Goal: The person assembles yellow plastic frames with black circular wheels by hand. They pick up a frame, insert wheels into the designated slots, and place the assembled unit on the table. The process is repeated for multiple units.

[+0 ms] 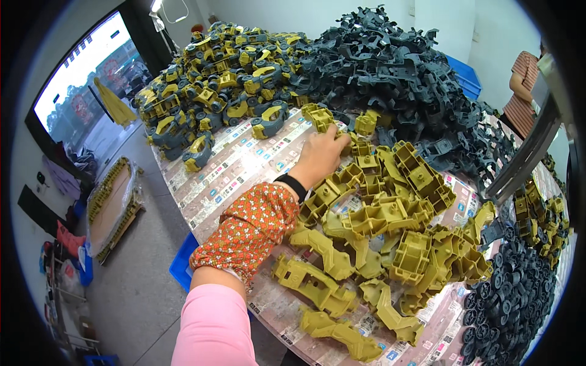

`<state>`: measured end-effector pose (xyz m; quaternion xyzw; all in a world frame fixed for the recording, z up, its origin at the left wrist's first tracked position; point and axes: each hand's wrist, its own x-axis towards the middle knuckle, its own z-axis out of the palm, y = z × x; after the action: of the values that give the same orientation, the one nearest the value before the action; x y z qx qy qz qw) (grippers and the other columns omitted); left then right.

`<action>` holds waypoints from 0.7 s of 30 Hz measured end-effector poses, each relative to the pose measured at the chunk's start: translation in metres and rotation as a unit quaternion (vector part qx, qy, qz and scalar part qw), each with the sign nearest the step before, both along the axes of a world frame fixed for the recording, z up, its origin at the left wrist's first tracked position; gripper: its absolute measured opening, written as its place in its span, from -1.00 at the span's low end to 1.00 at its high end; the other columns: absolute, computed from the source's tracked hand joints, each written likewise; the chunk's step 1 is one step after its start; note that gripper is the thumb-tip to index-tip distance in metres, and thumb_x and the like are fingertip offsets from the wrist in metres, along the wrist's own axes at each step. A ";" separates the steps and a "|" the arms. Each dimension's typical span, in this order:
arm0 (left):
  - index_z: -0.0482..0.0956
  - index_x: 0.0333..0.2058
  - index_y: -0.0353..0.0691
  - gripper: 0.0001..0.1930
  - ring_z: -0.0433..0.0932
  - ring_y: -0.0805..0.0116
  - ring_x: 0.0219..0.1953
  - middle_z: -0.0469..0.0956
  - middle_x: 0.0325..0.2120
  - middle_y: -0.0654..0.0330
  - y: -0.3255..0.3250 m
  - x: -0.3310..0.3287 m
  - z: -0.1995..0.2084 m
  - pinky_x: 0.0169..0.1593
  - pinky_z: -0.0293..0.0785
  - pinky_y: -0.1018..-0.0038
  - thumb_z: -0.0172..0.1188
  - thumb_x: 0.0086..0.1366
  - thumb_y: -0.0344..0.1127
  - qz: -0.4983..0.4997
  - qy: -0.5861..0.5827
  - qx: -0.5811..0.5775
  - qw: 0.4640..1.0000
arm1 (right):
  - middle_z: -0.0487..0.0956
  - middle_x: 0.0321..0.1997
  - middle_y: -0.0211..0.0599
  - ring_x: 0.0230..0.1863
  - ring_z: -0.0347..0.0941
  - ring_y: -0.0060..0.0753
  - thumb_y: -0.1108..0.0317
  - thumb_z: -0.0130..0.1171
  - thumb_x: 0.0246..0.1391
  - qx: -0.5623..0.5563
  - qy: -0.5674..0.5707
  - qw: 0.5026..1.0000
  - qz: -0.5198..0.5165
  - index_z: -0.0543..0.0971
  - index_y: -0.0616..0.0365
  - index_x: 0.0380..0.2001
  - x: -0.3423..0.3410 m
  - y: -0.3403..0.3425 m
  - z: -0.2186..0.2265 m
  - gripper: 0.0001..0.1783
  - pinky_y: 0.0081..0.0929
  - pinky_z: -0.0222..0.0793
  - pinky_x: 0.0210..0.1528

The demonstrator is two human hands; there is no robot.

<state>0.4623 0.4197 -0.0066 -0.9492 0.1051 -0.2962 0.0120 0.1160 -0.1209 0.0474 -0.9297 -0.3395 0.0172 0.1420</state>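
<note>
My left hand [321, 154], its forearm in a flowered sleeve cover, reaches across the table with its fingers curled. At their tips is a yellow plastic toy-car part [317, 117], which they seem to grip; the far side of the fingers is hidden. Just to the right of the hand lies a loose heap of yellow toy-car bodies [421, 177], which spreads toward the near edge. Another small yellow part [366, 122] stands a little beyond the hand. My right hand is out of view.
Assembled yellow-and-grey toy cars [226, 85] pile up at the far left. A tall heap of dark grey plastic parts [378, 67] stands at the back, and black wheels [510, 293] lie at the right. A dark metal post [528, 152] rises there. Another person [522, 85] is behind it.
</note>
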 end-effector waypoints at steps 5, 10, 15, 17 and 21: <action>0.65 -0.25 -0.01 -0.74 0.64 0.04 -0.24 0.48 -0.09 0.05 -0.021 -0.033 0.019 -0.15 0.55 0.12 0.37 0.04 -0.42 -0.035 -0.003 0.026 0.999 | 0.53 0.21 0.32 0.26 0.43 0.48 0.40 0.20 0.13 0.016 -0.016 1.000 0.009 0.58 0.36 0.15 -0.004 -0.006 -0.008 -0.49 0.23 0.36 0.35; 0.65 -0.31 -0.01 -0.85 0.63 -0.02 -0.18 0.47 -0.09 0.06 -0.062 -0.063 0.015 -0.16 0.61 0.13 0.33 0.10 -0.39 -0.078 0.055 -0.167 0.981 | 0.54 0.22 0.26 0.27 0.44 0.42 0.42 0.22 0.14 -0.003 -0.008 1.000 0.010 0.58 0.33 0.17 0.000 0.002 0.004 -0.50 0.17 0.37 0.34; 0.64 -0.15 0.05 -0.83 0.64 0.01 -0.14 0.48 -0.10 0.11 -0.082 -0.079 0.028 -0.09 0.59 0.16 0.33 0.29 -0.25 -0.093 0.121 -0.291 0.944 | 0.55 0.21 0.22 0.26 0.45 0.39 0.44 0.25 0.14 -0.018 -0.012 1.000 0.011 0.59 0.31 0.18 0.000 0.010 0.021 -0.49 0.13 0.39 0.33; 0.63 -0.12 0.06 -0.84 0.64 0.04 -0.15 0.49 -0.11 0.14 -0.090 -0.072 0.040 -0.09 0.58 0.16 0.31 0.33 -0.23 -0.067 0.108 -0.315 0.940 | 0.53 0.25 0.23 0.31 0.42 0.38 0.41 0.19 0.18 0.011 -0.015 1.000 -0.020 0.58 0.33 0.19 -0.011 0.005 0.006 -0.50 0.17 0.33 0.38; 0.62 -0.08 0.07 -0.82 0.64 0.09 -0.19 0.52 -0.18 0.16 -0.084 -0.059 0.048 -0.10 0.57 0.21 0.24 0.38 -0.34 -0.013 -0.010 -0.336 0.942 | 0.53 0.27 0.20 0.34 0.41 0.34 0.43 0.19 0.20 0.029 -0.018 0.999 -0.016 0.57 0.31 0.21 -0.012 0.001 0.004 -0.50 0.13 0.32 0.39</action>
<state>0.4033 0.3357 0.0414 -0.8937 0.0115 -0.3242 -0.3099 0.1036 -0.1196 0.0518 -0.9305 -0.3279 -0.0115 0.1629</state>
